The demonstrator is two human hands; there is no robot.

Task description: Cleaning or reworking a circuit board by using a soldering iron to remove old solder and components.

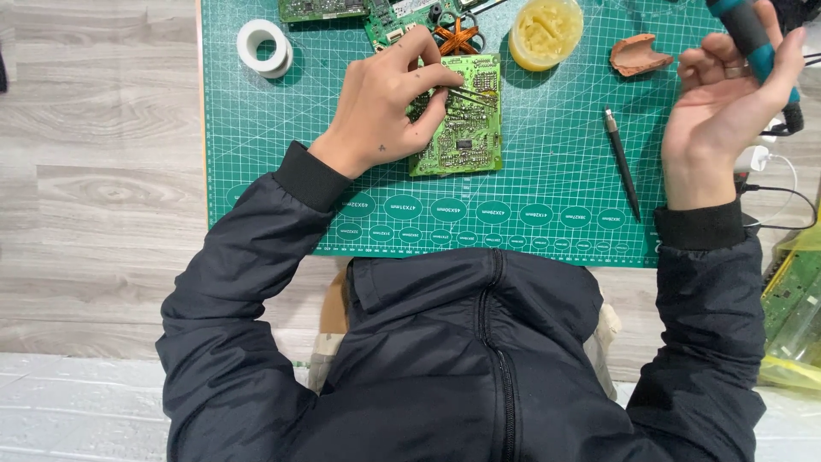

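Two surfaces lie under my arms: a pale grey wood-grain tabletop [94, 171] and, on top of it, one green cutting mat [547, 171] ruled with a white grid and a row of ovals along its near edge. My left hand [385, 107] rests on one green circuit board [462, 115] near the middle of the mat, solder side up; my fingers are closed around thin metal tweezers [469, 94] whose tips lie across the board. My right hand [727, 103] is raised over the mat's right edge, fingers curled around the handle of a teal and black soldering iron [753, 38], held well apart from the board. Between my hands lies one slim black pen-like tool [623, 162], alone on the mat. Along the far edge I count one white roll of tape [263, 47], two more green boards [359, 13] partly cut off by the frame, one copper-wound coil [456, 38] just above the board I hold, one round yellow tub [546, 32] and one brownish scrap [640, 56]. White cables [774, 158] run at the right, near one yellowish clear casing [791, 316] with another board inside it. Both my sleeves are dark.
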